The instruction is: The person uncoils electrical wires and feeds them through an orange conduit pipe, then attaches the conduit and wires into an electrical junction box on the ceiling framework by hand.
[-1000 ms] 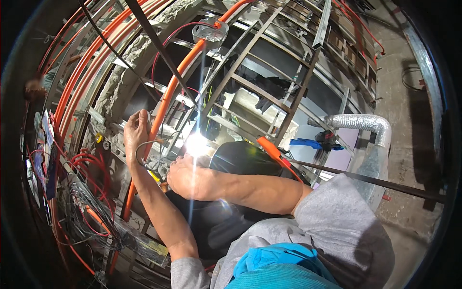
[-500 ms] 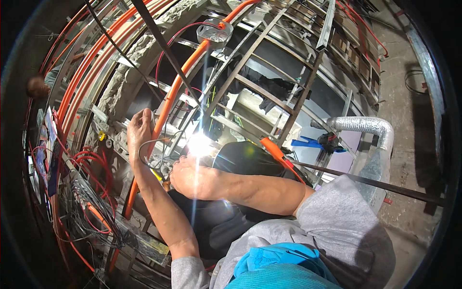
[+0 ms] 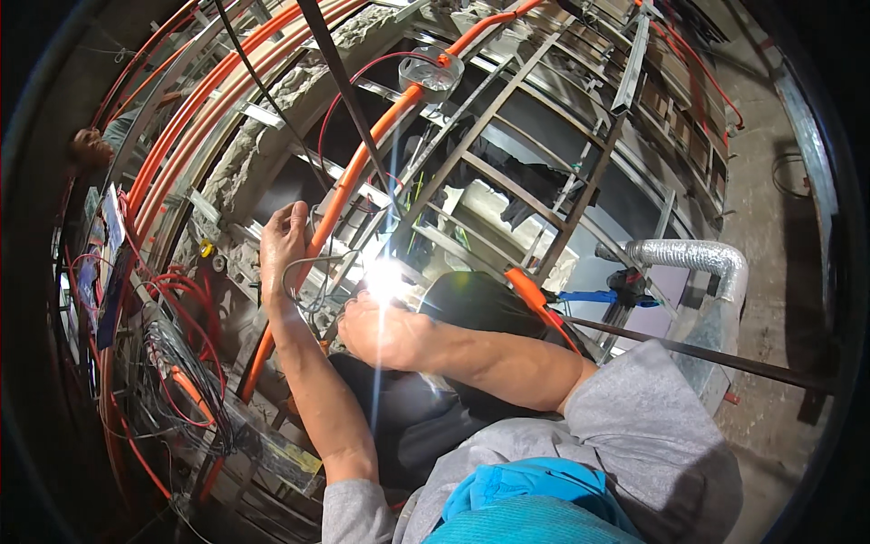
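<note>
Two hands of yours are up in the cluttered framework. Your left hand stands just beside the orange conduit, its fingers bent upward; you can't tell from here whether that grip has closed on anything. Your right hand is curled, nearer your lap, just below a bright light whose glare hides its fingertips, so what that grip holds, if anything, can't be told either.

The conduit slants from the round metal box down past your left hand. That upper end looks already joined to the box, and a red wire arcs away from there. What seems left is the part between your hands: a thin cable loops across in front of your left wrist, and the wiring around it looks loose, with no finished connection that you can make out.
</note>
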